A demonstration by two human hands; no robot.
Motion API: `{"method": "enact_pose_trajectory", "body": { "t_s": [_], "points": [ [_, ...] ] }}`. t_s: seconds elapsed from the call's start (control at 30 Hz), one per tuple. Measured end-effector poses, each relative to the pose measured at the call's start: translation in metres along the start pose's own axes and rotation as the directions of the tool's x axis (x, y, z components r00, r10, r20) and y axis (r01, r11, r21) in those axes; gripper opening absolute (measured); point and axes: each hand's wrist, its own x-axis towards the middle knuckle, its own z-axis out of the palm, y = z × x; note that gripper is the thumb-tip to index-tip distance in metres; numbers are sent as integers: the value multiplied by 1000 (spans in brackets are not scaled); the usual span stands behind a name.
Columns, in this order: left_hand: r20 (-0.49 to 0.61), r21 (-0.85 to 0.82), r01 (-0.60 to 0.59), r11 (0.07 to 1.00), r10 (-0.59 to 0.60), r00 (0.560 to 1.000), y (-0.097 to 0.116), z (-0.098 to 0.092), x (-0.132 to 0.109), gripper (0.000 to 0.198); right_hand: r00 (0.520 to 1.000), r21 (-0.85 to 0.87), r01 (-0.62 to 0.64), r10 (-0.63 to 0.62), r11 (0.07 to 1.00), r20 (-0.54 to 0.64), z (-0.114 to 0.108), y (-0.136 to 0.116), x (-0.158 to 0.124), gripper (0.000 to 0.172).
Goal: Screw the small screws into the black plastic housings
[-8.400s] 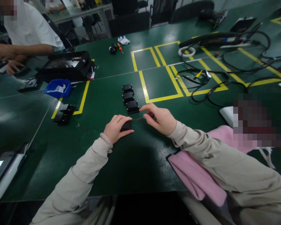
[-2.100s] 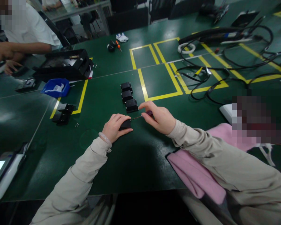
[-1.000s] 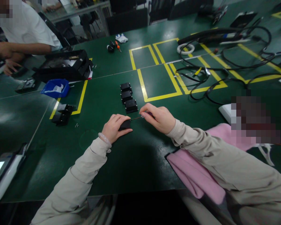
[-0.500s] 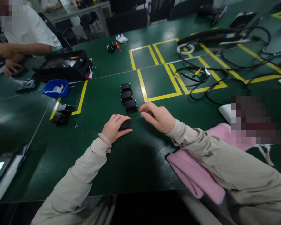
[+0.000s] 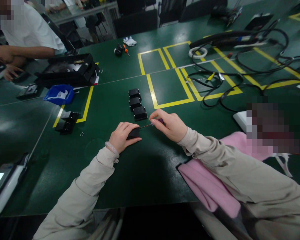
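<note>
My left hand point(image 5: 122, 135) is closed over a small black box point(image 5: 134, 133) and presses it onto the green table point(image 5: 140, 173). My right hand point(image 5: 171, 126) pinches a thin screwdriver point(image 5: 150, 125) with a dark red handle. Its metal tip meets the right end of the box. Just beyond the hands, a row of three similar black boxes point(image 5: 137, 104) lies on the table.
Two black parts point(image 5: 67, 122) and small screws point(image 5: 82, 134) lie left, near a blue bin point(image 5: 58, 94) and a black tray point(image 5: 68, 70). Another person's arms point(image 5: 20, 53) work at far left. Cables point(image 5: 227, 80) sprawl at right. Pink cloth point(image 5: 210, 190) sits under my right arm.
Nearly nothing has changed. Both hands stay on the box and screwdriver, and only my right fingers shift slightly around the handle.
</note>
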Motion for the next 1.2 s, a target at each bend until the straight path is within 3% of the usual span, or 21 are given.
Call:
{"method": "enact_pose_trajectory", "body": {
  "t_s": [1.2],
  "points": [
    [-5,2,7,1000,-7,1000,0,0,0,42,999,21,25,-25,999,-22,1,-1,-1,26]
  ]
}}
